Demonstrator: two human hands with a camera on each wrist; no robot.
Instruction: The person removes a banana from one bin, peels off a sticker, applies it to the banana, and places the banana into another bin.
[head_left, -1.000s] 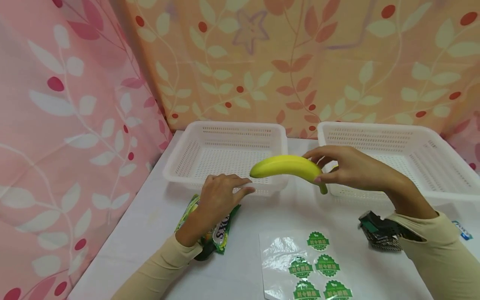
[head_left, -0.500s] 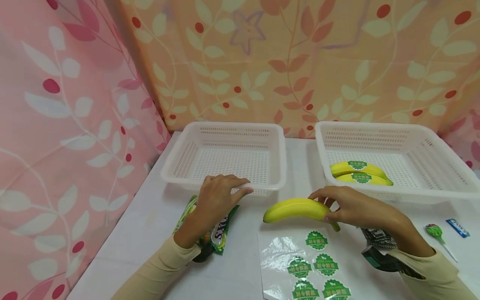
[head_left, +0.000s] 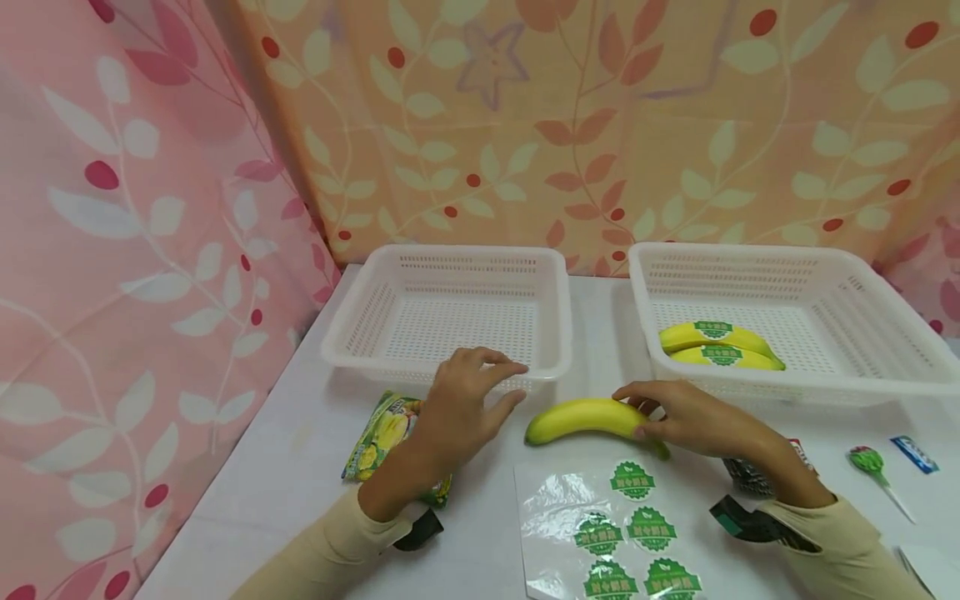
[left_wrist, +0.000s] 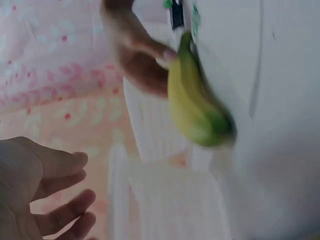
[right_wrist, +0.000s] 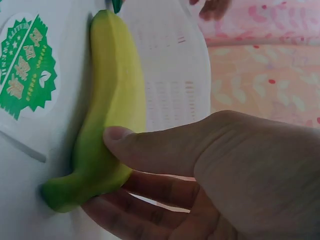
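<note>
A yellow banana (head_left: pixel 577 416) with green ends lies on the white table just behind a sheet of green round stickers (head_left: pixel 551 517). My right hand (head_left: pixel 678 417) holds it near the stem; in the right wrist view the thumb (right_wrist: pixel 150 147) presses one side and the fingers curl under the other. My left hand (head_left: pixel 468 408) hovers left of the banana, in front of the left basket, its fingers loosely bent and holding nothing. Below that hand is a green snack packet (head_left: pixel 386 437), partly hidden by the wrist.
At the back left stands a white basket (head_left: pixel 330 354). The right white basket (head_left: pixel 825 387) contains two bananas (head_left: pixel 723 346) bearing green stickers. Right of my right arm lie a green lollipop (head_left: pixel 868 460) and a small blue packet (head_left: pixel 915 455). A dark packet (head_left: pixel 745 477) is partly behind the forearm.
My right hand has lowered the banana from in front of the baskets to the table behind the sticker sheet. My left hand has shifted right, uncovering more of the snack packet.
</note>
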